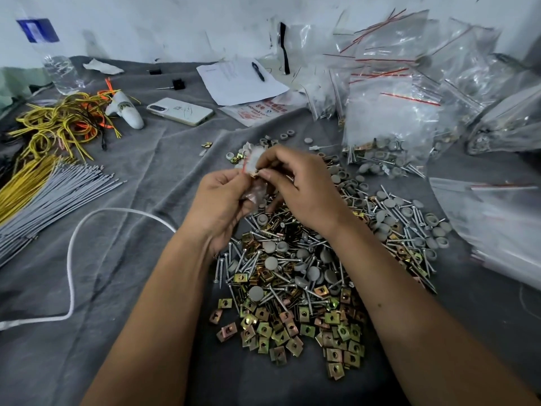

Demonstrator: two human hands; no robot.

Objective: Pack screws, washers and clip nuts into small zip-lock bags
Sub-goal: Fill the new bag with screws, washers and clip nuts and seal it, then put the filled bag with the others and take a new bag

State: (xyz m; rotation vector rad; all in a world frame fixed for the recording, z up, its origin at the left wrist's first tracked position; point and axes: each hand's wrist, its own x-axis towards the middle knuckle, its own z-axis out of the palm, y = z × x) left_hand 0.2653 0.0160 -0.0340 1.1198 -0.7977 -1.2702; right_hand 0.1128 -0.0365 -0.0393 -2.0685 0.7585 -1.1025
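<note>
Where the two hands meet above the heap of hardware (295,276), the small zip-lock bag (254,164) is mostly covered by fingers, so what it holds is hard to make out (a glint of metal shows at its red-striped mouth). The left hand (218,200) curls round the crumpled lower part of the bag; the right hand (298,186) pinches its upper edge between thumb and forefinger, the other fingers bent beneath. Both grips are narrow.

The heap lies on a wrinkled grey cloth (123,259) just under the hands: long threaded steel screws (281,260), round matte grey washers (270,262) and square, brassy clip nuts (307,329), the nuts thickest at the heap's near side. Beyond and right of the heap stand filled clear bags (389,124), glossy and blurred; a stack of empty ones (497,218) is cut off by the frame. Left of the heap lie a white cord (70,259) and bundled grey ties (49,197); beyond it, a phone (180,111).
</note>
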